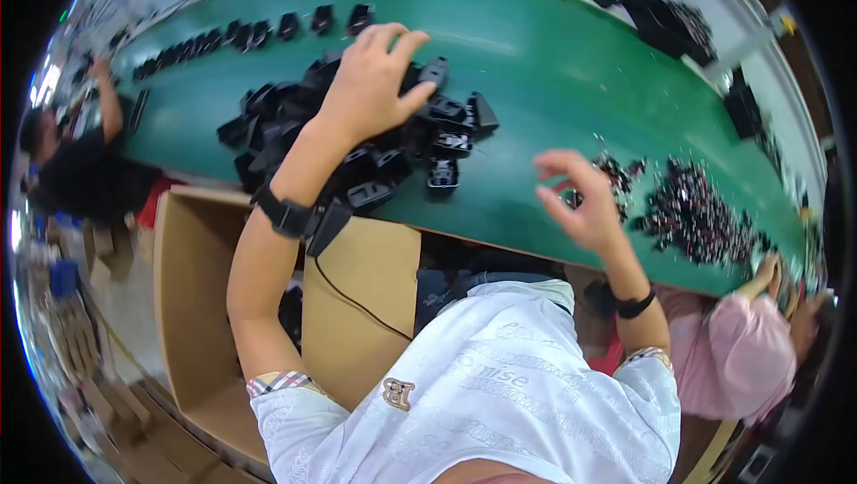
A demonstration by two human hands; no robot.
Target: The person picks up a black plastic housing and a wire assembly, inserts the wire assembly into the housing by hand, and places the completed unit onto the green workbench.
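Note:
My left hand [379, 78] is above a heap of black plastic housings [277, 113] on the green table. Its fingers are apart from the thumb, and nothing shows in its grasp. Beside its thumb and fingertips is a dark grey block-shaped housing [435, 70]; whether they touch I cannot tell. Several housings at the heap's right edge show their hollow undersides, one of them a black housing [443, 172] near the table's front. Over to the right, my right hand [582, 203] is open, its fingers curved and the thumb apart. Close behind it lies a small cluster of tiny parts [616, 173].
Housings [201, 44] stand in a row along the green table's [527, 46] far left. A larger pile of tiny parts [696, 216] is at right. An open cardboard box [192, 305] is below my left arm. Co-workers sit at left [94, 162] and right [741, 350].

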